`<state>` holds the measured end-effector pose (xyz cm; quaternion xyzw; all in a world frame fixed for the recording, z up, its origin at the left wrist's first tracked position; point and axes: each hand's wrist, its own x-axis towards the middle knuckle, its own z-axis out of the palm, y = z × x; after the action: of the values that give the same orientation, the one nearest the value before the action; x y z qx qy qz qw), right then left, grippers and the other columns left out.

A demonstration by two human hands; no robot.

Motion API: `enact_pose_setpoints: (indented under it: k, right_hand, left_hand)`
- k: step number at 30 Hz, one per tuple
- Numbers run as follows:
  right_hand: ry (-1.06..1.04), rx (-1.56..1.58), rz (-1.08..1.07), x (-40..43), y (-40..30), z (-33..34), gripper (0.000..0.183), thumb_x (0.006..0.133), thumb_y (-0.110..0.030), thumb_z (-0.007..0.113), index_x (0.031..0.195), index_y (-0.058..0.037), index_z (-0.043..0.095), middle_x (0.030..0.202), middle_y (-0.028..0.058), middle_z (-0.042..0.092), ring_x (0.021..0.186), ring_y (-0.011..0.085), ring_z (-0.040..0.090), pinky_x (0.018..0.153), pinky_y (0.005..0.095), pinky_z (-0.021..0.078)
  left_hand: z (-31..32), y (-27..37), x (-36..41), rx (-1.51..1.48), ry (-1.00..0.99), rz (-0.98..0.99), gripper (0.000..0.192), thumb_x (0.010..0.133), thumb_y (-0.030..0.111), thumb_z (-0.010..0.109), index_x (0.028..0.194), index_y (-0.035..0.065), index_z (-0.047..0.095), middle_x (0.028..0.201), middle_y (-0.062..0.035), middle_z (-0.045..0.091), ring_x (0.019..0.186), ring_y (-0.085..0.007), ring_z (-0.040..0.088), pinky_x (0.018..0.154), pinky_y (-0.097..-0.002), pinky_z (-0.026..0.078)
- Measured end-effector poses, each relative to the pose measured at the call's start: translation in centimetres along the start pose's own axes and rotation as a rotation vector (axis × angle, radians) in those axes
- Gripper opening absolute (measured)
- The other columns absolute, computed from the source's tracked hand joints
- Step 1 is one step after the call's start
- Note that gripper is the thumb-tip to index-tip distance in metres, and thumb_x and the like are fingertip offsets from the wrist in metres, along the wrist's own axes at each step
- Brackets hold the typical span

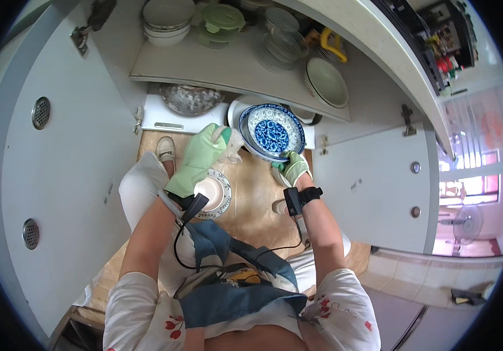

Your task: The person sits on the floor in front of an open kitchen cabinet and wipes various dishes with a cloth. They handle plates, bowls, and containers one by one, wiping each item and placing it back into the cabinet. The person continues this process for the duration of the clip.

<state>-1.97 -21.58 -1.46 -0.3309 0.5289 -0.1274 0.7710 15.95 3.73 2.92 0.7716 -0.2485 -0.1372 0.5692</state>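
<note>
My left hand [199, 158], in a pale green rubber glove, grips a bunched whitish cloth [233, 145] just left of the dishes. In my right hand [296, 167], gloved the same way, is the near rim of a blue-and-white patterned dish [271, 135]. This dish is tilted towards me, and another blue rim shows behind its left side. Partly hidden under my right glove is a pale round dish [279, 177]. Below my left wrist, a plate with a leaf-patterned rim [226, 195] lies on the floor with a pale bowl [211, 189] on it.
Open cabinet doors flank me, left [71, 162] and right [374, 180]. The shelf [229, 66] holds stacked white bowls [168, 26], a green lidded container [222, 22], clear glass bowls [284, 44] and a pale green bowl [328, 82]. Beneath it sits a stained metal vessel [192, 97].
</note>
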Motion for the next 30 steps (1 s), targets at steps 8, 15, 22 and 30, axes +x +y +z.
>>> enact_pose_setpoints:
  k: [8,15,22,30]
  right_hand:
    - [0.112,-0.132,-0.028,5.9,-1.5,5.2,0.026,0.096,-0.023,0.042,0.093,-0.0034,0.058,0.084,0.0145,0.061,0.073,0.0291,0.063,0.061,0.0375,0.0588]
    - [0.047,0.019,-0.074,8.9,0.4,4.7,0.028,0.098,-0.024,0.043,0.099,-0.0006,0.058,0.097,0.0182,0.061,0.088,0.0328,0.062,0.076,0.0459,0.0586]
    - [0.059,-0.015,-0.006,9.3,1.3,4.6,0.03,0.1,-0.022,0.04,0.114,0.0011,0.054,0.117,0.0202,0.057,0.105,0.0359,0.058,0.085,0.051,0.0553]
    - [0.069,-0.213,0.053,7.2,0.5,5.0,0.035,0.1,-0.032,0.044,0.118,-0.0036,0.054,0.11,0.0168,0.062,0.09,0.0321,0.063,0.066,0.0465,0.0592]
  left_hand:
    - [-1.7,2.6,0.2,0.06,-0.027,-0.09,0.034,0.09,0.038,0.058,0.084,0.0044,0.053,0.072,-0.0234,0.053,0.066,-0.0419,0.051,0.06,-0.0433,0.044]
    - [-2.3,3.6,-0.2,0.111,-0.07,-0.104,0.026,0.089,0.027,0.058,0.083,0.0026,0.052,0.076,-0.0246,0.056,0.072,-0.0449,0.054,0.061,-0.0453,0.044]
    - [-1.9,2.6,0.1,0.068,-0.113,-0.032,0.017,0.085,0.017,0.059,0.086,0.0016,0.052,0.074,-0.0236,0.054,0.068,-0.0439,0.052,0.06,-0.0428,0.044]
    - [-1.8,3.0,-0.4,0.023,-0.155,-0.041,0.022,0.087,0.024,0.058,0.083,0.0034,0.052,0.072,-0.0217,0.056,0.065,-0.0418,0.054,0.059,-0.0455,0.044]
